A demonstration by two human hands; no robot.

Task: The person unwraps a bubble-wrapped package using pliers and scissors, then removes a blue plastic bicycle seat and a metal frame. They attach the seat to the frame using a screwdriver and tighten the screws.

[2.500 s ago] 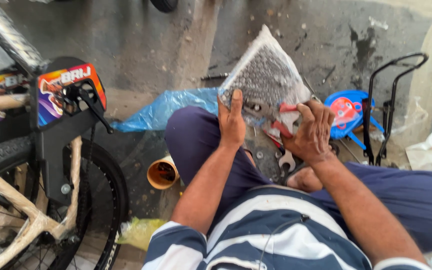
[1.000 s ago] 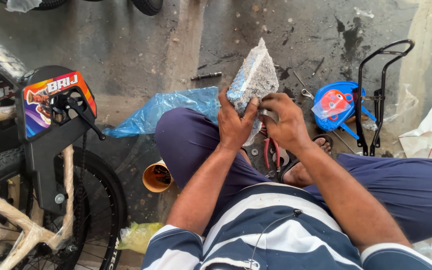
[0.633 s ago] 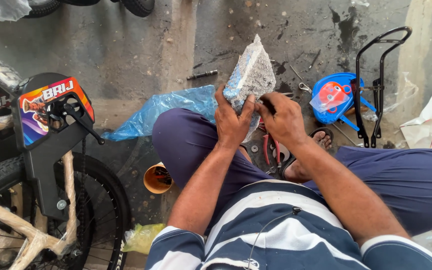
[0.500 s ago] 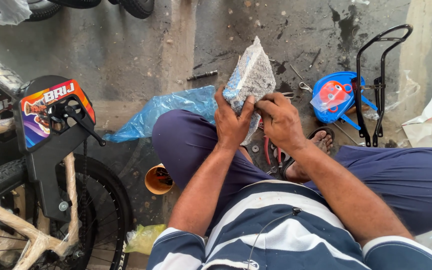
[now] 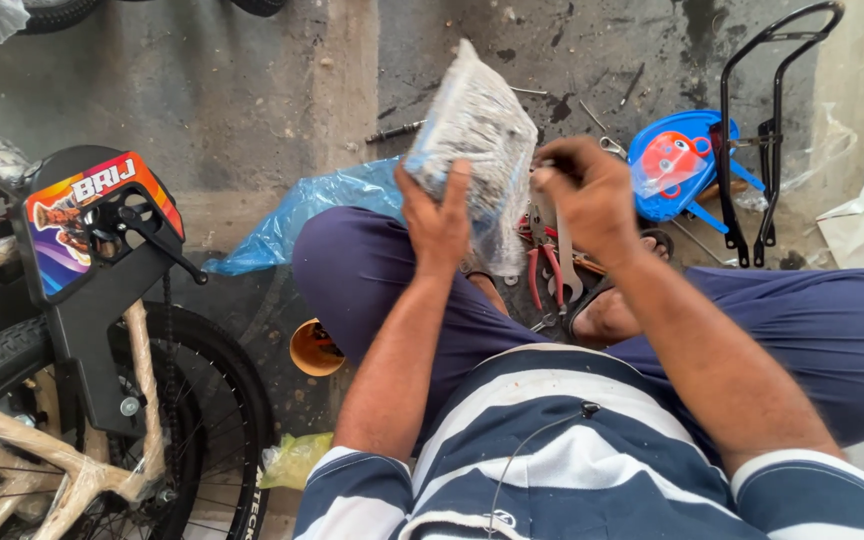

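I sit on the ground with my knees apart. My left hand (image 5: 439, 222) grips the lower side of a clear plastic bag (image 5: 477, 130) packed with small grey metal parts and holds it upright above my left thigh. My right hand (image 5: 584, 195) is closed at the bag's right edge, pinching it or something small there; I cannot tell which. Below the hands, between my legs, lie red-handled pliers (image 5: 537, 275) and a silver wrench (image 5: 564, 262) on the floor.
A small bicycle (image 5: 82, 330) with a black wheel and a colourful front plate stands at the left. A blue plastic sheet (image 5: 302, 205) lies by my left knee, an orange cup (image 5: 314, 350) below it. A blue and red part (image 5: 677, 160) and a black metal rack (image 5: 767, 130) are at the right.
The bag went from spread wide and flat to gathered upright between both hands. My right hand came off the tools on the floor and up to the bag's right edge.
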